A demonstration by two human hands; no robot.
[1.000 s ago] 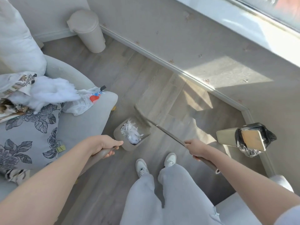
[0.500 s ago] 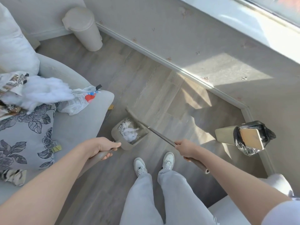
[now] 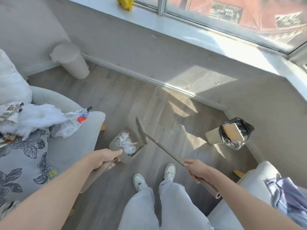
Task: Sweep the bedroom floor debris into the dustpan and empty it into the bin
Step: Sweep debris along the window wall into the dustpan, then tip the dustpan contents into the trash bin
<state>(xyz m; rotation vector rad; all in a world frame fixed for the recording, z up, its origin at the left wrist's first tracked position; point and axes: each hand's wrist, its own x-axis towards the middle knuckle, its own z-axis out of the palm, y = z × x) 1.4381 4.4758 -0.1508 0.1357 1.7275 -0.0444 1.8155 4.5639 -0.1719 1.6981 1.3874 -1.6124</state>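
A: The left hand is wrapping its fingers round the grey handle of the dustpan, and the pan is sitting at about eleven o'clock from the shoes, loaded with white debris.

B: And the right hand is gripping the broom handle, fingers curled round it, with the brush head lying right against the pan's far rim, at one o'clock of the debris.

A: A second ago that brush was slanting in from further out. Now it is closing up on the pan's mouth, and the view is lifting too, taking in the windowsill and a yellow toy at twelve o'clock.

B: Which tells me the gathering is looking just about finished. I am seeing no loose scraps on the floor around the pan, though the shaded boards are hard to read.

A: So the emptying is coming next, I would guess. The bin with the black liner is waiting at two o'clock, well apart from the pan, its lid appearing shut.

B: There is also a pale round bin at ten o'clock, near the wall. Which one is the target I cannot tell.

A: Either way the pan is needing a level carry, since that fluffy stuff is looking light enough to drift. The armchair at nine o'clock is crowding the left side.
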